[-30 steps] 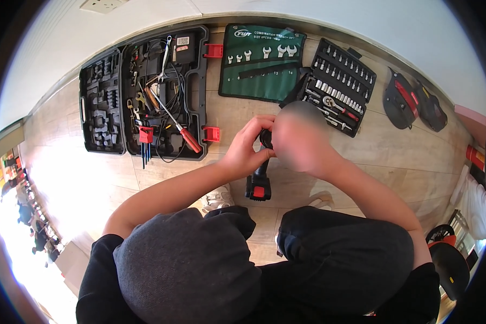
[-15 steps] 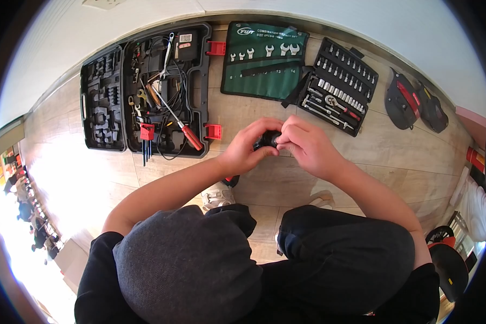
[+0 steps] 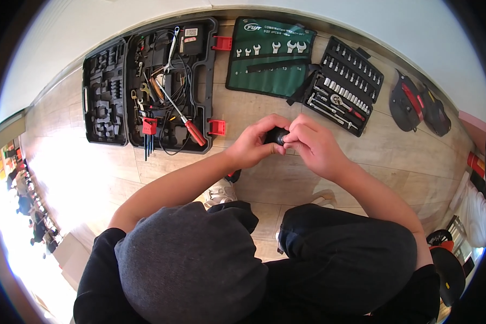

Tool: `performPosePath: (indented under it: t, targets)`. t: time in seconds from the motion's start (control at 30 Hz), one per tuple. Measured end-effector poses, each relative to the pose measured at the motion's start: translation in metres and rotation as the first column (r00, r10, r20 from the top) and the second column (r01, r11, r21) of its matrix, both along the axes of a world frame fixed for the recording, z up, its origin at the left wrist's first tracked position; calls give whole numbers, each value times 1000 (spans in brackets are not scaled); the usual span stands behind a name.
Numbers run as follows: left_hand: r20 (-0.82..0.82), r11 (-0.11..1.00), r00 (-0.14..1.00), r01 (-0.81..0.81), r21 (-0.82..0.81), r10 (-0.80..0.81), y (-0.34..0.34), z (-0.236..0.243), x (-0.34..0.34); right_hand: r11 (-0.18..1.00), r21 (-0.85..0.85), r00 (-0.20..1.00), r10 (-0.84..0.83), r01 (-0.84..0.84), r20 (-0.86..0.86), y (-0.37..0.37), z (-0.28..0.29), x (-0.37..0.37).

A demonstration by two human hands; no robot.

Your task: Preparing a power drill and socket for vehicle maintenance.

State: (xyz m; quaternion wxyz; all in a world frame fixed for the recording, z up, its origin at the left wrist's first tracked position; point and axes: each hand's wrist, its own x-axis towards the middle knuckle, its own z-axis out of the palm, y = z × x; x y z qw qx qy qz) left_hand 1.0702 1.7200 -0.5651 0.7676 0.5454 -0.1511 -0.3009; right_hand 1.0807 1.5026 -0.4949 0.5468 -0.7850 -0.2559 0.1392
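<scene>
A black cordless drill is mostly hidden below my left hand, whose fingers wrap round its dark chuck; its red-and-black base peeks out under my left forearm. My right hand is closed, thumb and index pinched at the front of the chuck, and anything small between those fingertips is hidden. Just beyond lie the open socket set, with ratchet and bits, and a green wrench roll holding several wrenches.
An open black toolbox with cables, screwdrivers and hex keys lies at left. Dark-red objects lie at right near the white wall. My knees and shoes frame the wooden floor. Blurred clutter lines the far left.
The drill has tipped and slid under my left hand and forearm, hiding most of its body. My right hand, blurred earlier, now shows pinched at the chuck. The view has shifted slightly.
</scene>
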Motion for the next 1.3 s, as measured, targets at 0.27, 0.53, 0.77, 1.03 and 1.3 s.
performPosePath:
  t: [0.27,0.53,0.77,1.03,1.3]
  targets:
    - [234,995,968,78,59,-90,5,-8,6,999,6,999,-36,36,-23,-1,-1,-6]
    - [-33,994,994,106,14,-106,7,-8,4,997,58,997,-47,51,-55,0,-3,-6]
    - [281,988,948,127,91,-148,12,-7,14,999,21,999,-29,30,-40,-2,-2,-6]
    - [34,993,998,52,108,-56,8,-3,6,999,-12,999,-31,31,-27,-2,0,-4]
    - [226,988,967,95,123,-121,11,-2,14,999,36,999,-17,18,-30,-2,-2,-3]
